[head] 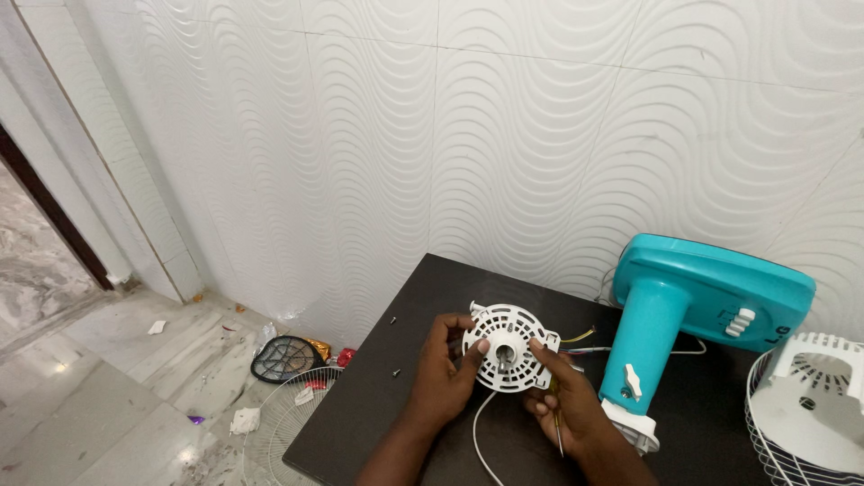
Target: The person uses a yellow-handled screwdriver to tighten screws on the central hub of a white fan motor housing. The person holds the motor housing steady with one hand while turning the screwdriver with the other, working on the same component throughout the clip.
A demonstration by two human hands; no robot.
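Both hands, left (443,371) and right (565,396), fingers clamped on the white vented motor cover (508,349), seemingly above the dark table (378,396).

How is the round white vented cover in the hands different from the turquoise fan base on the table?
The round white vented cover is flat, pierced with slots, and held up by the left hand and right hand. The turquoise fan base is solid, far bigger, and lies tipped over on the dark table, untouched. Both look like plastic fan parts.
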